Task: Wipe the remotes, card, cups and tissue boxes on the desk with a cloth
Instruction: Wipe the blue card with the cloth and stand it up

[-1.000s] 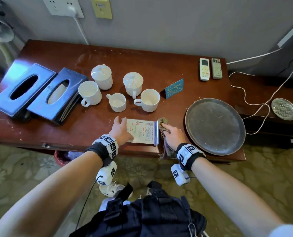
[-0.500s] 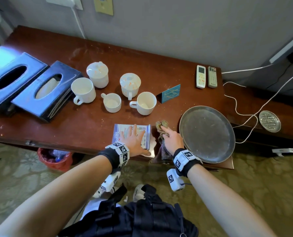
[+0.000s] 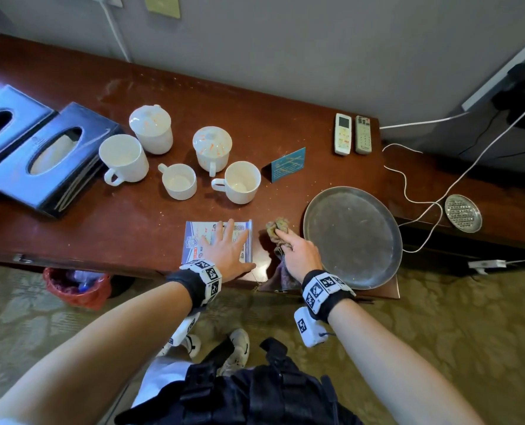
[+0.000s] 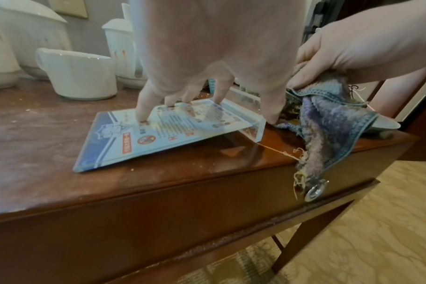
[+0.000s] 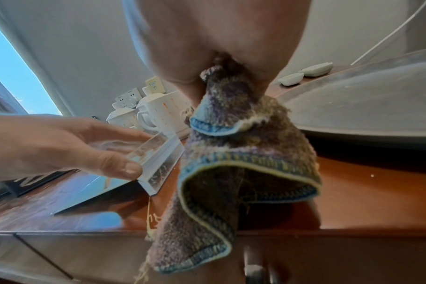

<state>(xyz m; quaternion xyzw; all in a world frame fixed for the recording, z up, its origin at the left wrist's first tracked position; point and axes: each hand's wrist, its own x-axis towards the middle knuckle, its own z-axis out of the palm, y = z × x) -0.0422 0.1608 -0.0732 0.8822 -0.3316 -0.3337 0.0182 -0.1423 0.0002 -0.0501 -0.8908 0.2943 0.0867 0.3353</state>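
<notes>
A clear acrylic card stand [image 3: 193,243] with a blue and white printed sheet lies flat near the desk's front edge. My left hand [image 3: 227,250] presses on it with spread, straight fingers [image 4: 142,119], and the thumb sits beside its thick base [image 5: 158,163]. Just right of the card, my right hand [image 3: 298,253] grips a bunched blue-brown cloth [image 3: 278,227]; part of the cloth [image 5: 243,163] hangs over the desk edge. White cups [image 3: 242,182], two of them lidded, stand behind. Two remotes [image 3: 353,133] lie at the back right, two dark tissue boxes [image 3: 49,157] at the left.
A round metal tray [image 3: 353,237] lies right of my right hand, overhanging the desk's front edge. A small blue tent card [image 3: 288,164] stands behind the cloth. White cables [image 3: 408,185] and a small metal dish [image 3: 463,213] are at far right. A red bin [image 3: 77,286] stands below.
My left hand has moved from the card's left edge onto its face, fingers spread. The right hand with the cloth has stayed beside the card's right edge.
</notes>
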